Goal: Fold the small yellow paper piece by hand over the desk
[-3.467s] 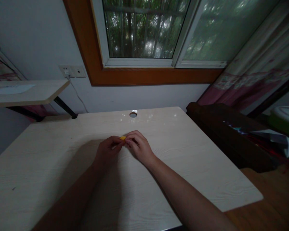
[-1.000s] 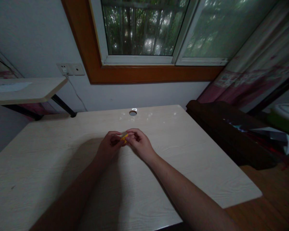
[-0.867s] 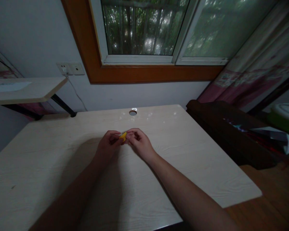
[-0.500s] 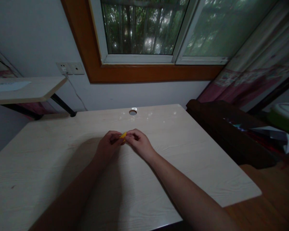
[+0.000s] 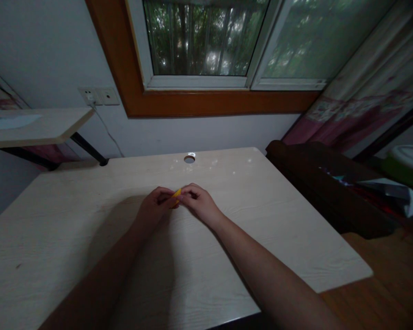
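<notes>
A small yellow piece [image 5: 177, 193] shows between my fingertips, above the middle of the pale wood-grain desk [image 5: 268, 206]. It looks thin and pointed at its upper end; it could be folded paper, but its kind is too small to tell. My left hand [image 5: 156, 204] pinches it from the left with thumb and fingers. From the other side, my right hand [image 5: 198, 201] pinches its right edge. Fingers cover most of the piece. Both wrists are low over the desktop.
A round cable hole [image 5: 189, 159] lies near the desk's back edge. On the left, a raised shelf [image 5: 55, 130] stands on black legs. A wall socket [image 5: 98, 96] has a white cord plugged in. To the right are dark furniture [image 5: 303, 178] and a curtain [image 5: 351, 91].
The yellow piece is tilted slightly differently between the fingers, its tip a bit narrower. Both hands stay in nearly the same place, still pinching it.
</notes>
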Demonstrator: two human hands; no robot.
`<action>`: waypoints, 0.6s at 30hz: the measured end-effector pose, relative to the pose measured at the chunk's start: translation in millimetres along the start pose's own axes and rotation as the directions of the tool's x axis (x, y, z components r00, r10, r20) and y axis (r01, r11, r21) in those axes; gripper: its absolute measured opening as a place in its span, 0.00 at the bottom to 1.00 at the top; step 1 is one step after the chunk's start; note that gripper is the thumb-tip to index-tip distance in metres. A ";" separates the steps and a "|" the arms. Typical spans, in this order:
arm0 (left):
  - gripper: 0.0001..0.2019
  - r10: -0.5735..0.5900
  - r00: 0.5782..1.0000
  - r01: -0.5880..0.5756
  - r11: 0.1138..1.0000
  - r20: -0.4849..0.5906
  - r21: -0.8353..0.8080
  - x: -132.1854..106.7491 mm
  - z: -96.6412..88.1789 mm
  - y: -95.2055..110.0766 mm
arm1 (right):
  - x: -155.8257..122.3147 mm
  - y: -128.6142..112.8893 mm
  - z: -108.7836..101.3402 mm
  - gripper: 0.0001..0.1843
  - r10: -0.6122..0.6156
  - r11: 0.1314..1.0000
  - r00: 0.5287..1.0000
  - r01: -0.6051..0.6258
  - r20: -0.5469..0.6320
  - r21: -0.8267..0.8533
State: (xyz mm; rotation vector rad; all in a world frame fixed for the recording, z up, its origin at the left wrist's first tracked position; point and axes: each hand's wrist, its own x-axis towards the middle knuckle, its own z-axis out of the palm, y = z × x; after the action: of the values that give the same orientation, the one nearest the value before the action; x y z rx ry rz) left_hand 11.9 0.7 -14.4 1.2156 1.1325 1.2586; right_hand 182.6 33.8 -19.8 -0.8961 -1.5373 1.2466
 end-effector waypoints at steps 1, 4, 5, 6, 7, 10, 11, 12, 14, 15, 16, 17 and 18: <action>0.16 -0.012 1.000 0.012 1.000 0.006 -0.003 0.0 0.1 1.1 | -0.2 0.6 0.1 0.11 0.011 1.000 1.000 -0.011 0.005 0.019; 0.15 -0.034 0.999 0.034 0.999 0.022 0.000 -0.2 -0.3 2.9 | -0.5 2.4 0.4 0.12 0.038 0.997 0.999 -0.039 0.016 0.062; 0.15 -0.039 0.999 0.039 0.999 0.028 0.002 -0.3 -0.5 3.1 | -0.5 2.8 0.5 0.13 0.046 0.996 0.999 -0.048 0.020 0.070; 0.15 -0.041 0.999 0.041 0.999 0.030 0.001 -0.5 -0.8 3.1 | -0.4 3.2 0.5 0.13 0.054 0.996 0.998 -0.055 0.024 0.075; 0.14 -0.041 0.999 0.041 0.999 0.032 -0.001 -0.6 -1.0 2.9 | -0.2 3.3 0.5 0.13 0.059 0.995 0.998 -0.061 0.028 0.078; 0.14 -0.039 0.999 0.039 0.999 0.034 0.004 -0.8 -1.4 1.9 | 0.3 2.6 0.3 0.13 0.062 0.996 0.998 -0.064 0.031 0.069; 0.14 -0.035 0.999 0.035 0.999 0.033 0.010 -0.8 -1.5 1.7 | 0.4 2.2 0.2 0.12 0.057 0.997 0.998 -0.058 0.028 0.059; 0.14 -0.032 0.999 0.031 0.999 0.033 0.019 -0.8 -1.4 1.7 | 0.5 1.8 0.1 0.12 0.050 0.997 0.998 -0.051 0.025 0.051; 0.14 -0.028 0.999 0.027 0.999 0.032 0.037 -0.9 -1.3 2.1 | 0.4 1.3 0.0 0.12 0.039 0.998 0.999 -0.040 0.027 0.045; 0.14 -0.028 0.999 0.026 0.999 0.029 0.045 -1.0 -1.3 2.5 | 0.3 1.5 -0.1 0.12 0.038 0.998 0.999 -0.039 0.029 0.045; 0.14 -0.030 0.999 0.028 0.998 0.024 0.054 -1.1 -1.3 3.1 | 0.3 1.9 -0.1 0.12 0.042 0.998 0.999 -0.044 0.033 0.047; 0.14 -0.032 0.999 0.031 0.998 0.020 0.062 -1.3 -1.3 3.6 | 0.3 2.5 -0.1 0.12 0.049 0.998 0.998 -0.051 0.036 0.047; 0.14 -0.036 0.999 0.034 0.997 0.018 0.071 -1.4 -1.3 4.1 | 0.3 3.4 -0.3 0.12 0.056 0.997 0.998 -0.058 0.038 0.045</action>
State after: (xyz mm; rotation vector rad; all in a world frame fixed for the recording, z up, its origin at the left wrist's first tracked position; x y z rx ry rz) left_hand 10.3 -0.9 -10.4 1.2524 1.1878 1.1868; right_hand 182.7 34.9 -23.0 -0.8969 -1.5146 1.3408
